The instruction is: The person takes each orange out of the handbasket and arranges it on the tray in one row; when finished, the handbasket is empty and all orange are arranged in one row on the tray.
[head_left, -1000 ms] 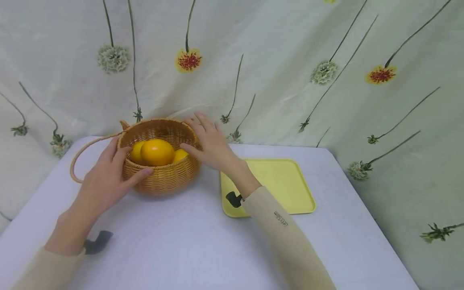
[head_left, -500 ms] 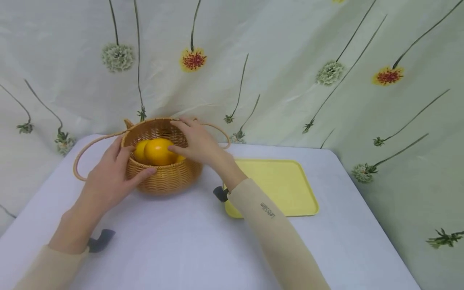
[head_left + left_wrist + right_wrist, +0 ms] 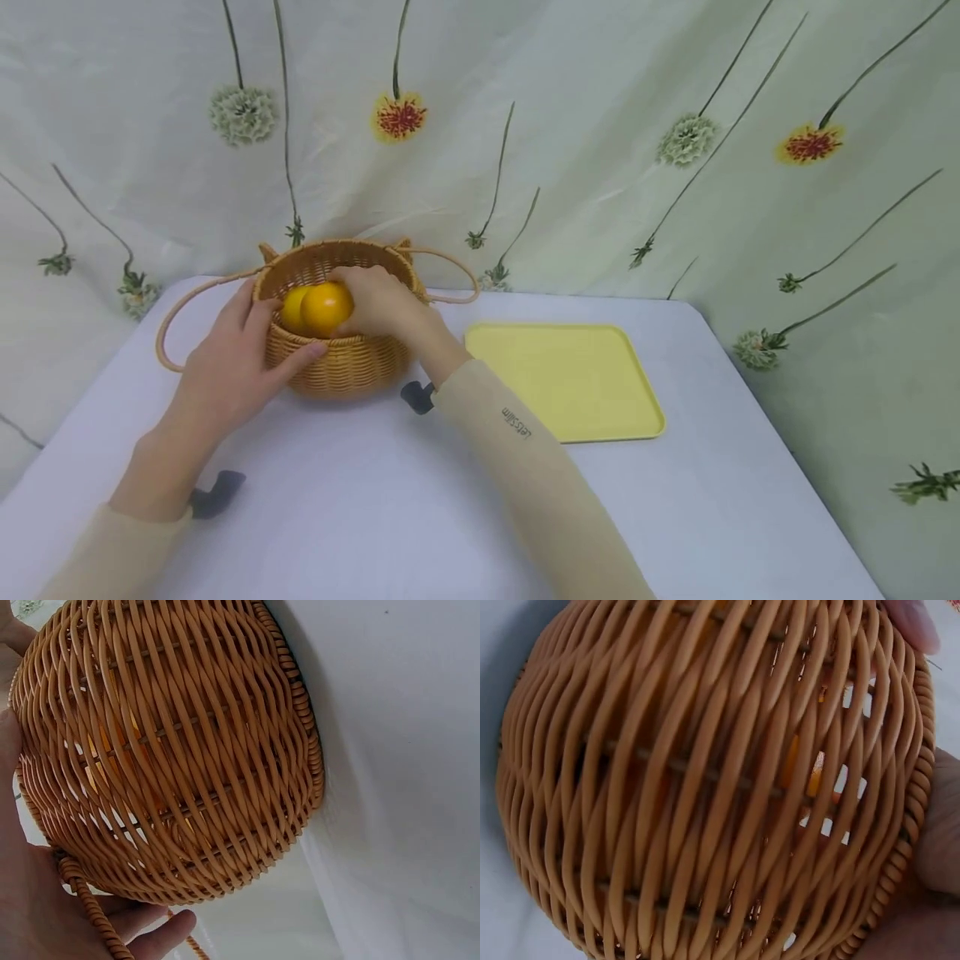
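A round wicker basket stands at the back left of the table, fruit inside it. My left hand holds its left side, thumb over the front near the rim and fingers along the side. In the left wrist view, those fingers reach round the woven wall. My right hand is down inside the basket, its fingers curled over the right side of a shiny orange; its thumb is mostly hidden. A yellower fruit lies to the left of that orange. The right wrist view is filled by the basket's weave.
A yellow tray lies flat to the right of the basket. The basket's handles hang out, one loop to the left and another loop to the right. A floral curtain hangs behind the white-covered table.
My right hand has moved left and down from the basket's right rim into the basket, onto the orange. The left hand keeps its place on the basket.
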Demonstrator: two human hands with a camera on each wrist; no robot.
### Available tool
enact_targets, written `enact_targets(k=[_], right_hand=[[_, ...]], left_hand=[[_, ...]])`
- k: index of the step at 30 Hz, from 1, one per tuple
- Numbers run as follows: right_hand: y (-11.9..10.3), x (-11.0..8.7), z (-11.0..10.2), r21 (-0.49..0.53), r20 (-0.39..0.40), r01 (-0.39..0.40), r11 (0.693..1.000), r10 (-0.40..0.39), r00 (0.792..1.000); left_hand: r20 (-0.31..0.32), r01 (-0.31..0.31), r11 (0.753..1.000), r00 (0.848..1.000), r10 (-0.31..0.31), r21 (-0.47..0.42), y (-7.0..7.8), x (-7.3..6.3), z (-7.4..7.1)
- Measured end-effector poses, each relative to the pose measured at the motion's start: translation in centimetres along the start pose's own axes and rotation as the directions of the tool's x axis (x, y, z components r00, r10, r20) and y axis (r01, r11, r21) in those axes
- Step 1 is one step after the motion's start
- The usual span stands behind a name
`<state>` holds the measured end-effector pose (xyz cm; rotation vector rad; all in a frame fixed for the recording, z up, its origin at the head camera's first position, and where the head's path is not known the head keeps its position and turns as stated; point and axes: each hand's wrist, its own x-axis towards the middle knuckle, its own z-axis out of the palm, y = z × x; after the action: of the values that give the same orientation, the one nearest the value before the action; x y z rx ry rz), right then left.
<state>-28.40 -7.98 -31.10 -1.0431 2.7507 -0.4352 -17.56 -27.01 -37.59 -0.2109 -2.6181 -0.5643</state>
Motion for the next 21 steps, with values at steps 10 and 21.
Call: enact_targets(k=[10, 21], right_hand=[[-0.24, 0.52, 0.48, -0.011, -0.044, -0.011, 1.0, 0.011, 0.999], [0.22, 0.34, 0.48, -0.012, -0.12, 0.043, 0.999, -0.045, 0.992]], left_hand=[[-0.014, -0.011, 1.0, 1.0, 0.011, -0.014, -0.24, -0.07, 0.02], [0.011, 0.008, 1.0, 1.0, -0.008, -0.025, -0.49, -0.11, 0.17]])
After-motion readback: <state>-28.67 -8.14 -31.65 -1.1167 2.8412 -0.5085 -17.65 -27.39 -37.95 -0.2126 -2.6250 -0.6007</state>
